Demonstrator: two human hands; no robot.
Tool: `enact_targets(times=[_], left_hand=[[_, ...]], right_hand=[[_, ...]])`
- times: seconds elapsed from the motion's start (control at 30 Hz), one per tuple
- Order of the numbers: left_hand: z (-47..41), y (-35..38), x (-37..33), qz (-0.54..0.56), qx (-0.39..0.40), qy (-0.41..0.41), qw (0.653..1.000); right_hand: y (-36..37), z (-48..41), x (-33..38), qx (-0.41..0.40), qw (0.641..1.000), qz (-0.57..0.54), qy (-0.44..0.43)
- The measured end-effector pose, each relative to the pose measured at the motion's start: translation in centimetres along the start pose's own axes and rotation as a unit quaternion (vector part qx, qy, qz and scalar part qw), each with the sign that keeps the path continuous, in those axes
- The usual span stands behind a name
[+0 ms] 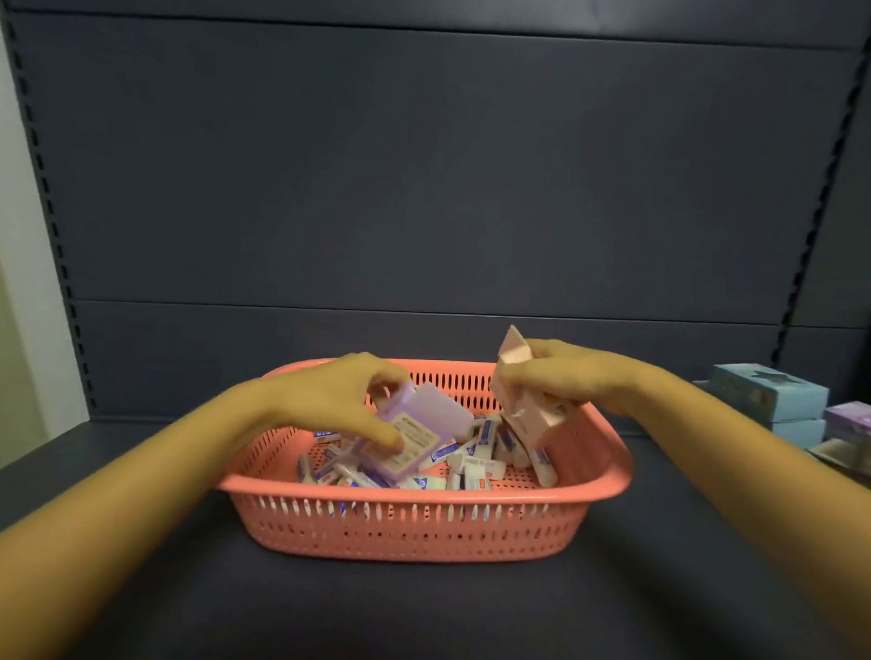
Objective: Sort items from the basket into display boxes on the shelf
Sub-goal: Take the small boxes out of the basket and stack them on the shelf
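A salmon-pink slotted basket point(417, 526) sits on the dark shelf in the middle of the head view. Several small white erasers point(478, 467) with blue and red labels lie inside it. My left hand point(332, 405) grips a purple display box point(420, 435), tilted over the basket's left half. My right hand point(565, 374) holds a pink display box point(529, 407) with an open flap, raised over the basket's back right corner. Both boxes hang above the erasers.
The dark shelf surface point(169, 542) runs around the basket, with a dark back panel behind. At the far right stand stacked light-blue boxes point(772, 398) and a purple box point(855, 418). A pale wall lies at the left edge.
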State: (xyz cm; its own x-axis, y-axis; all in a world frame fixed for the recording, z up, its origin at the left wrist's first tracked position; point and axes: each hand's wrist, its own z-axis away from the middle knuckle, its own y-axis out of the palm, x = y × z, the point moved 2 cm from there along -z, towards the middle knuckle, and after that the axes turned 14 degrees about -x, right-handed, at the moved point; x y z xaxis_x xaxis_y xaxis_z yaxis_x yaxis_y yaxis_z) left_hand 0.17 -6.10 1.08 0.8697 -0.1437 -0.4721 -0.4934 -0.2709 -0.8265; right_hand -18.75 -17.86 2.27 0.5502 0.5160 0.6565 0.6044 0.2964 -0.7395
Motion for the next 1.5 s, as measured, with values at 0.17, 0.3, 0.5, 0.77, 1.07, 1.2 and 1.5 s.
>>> enact_targets(times=[0.17,0.3,0.5,0.77,1.07,1.2,1.5], left_hand=[[0.3,-0.5,0.5,0.025,-0.130,0.005,0.991],[0.2,-0.3,-1.0,0.051,-0.207,0.023,0.977],[-1.2,0.1,-4.7,0.085,-0.259,0.015,0.962],[-5.7,4.6,-13.3,0.176,-0.231,-0.012,0.957],[-10.6,13.2,-25.3,0.295,-0.143,-0.038,0.944],[-13.1,16.2,-29.1,0.246,-0.119,-0.074,0.959],[-18.1,19.8,-33.5,0.142,-0.097,-0.140,0.975]], right_hand=[[0.0,0.7,-0.1,-0.064,0.991,-0.115,0.024],[-0.7,1.6,-0.5,-0.075,0.975,-0.200,0.067],[-3.7,3.7,-1.7,-0.124,0.956,-0.255,0.079],[-12.4,7.5,-6.5,-0.189,0.944,-0.259,0.074],[-23.4,11.8,-15.9,-0.212,0.941,-0.251,0.076],[-26.1,12.7,-19.6,-0.217,0.943,-0.240,0.079],[-30.1,13.7,-24.6,-0.213,0.938,-0.259,0.082]])
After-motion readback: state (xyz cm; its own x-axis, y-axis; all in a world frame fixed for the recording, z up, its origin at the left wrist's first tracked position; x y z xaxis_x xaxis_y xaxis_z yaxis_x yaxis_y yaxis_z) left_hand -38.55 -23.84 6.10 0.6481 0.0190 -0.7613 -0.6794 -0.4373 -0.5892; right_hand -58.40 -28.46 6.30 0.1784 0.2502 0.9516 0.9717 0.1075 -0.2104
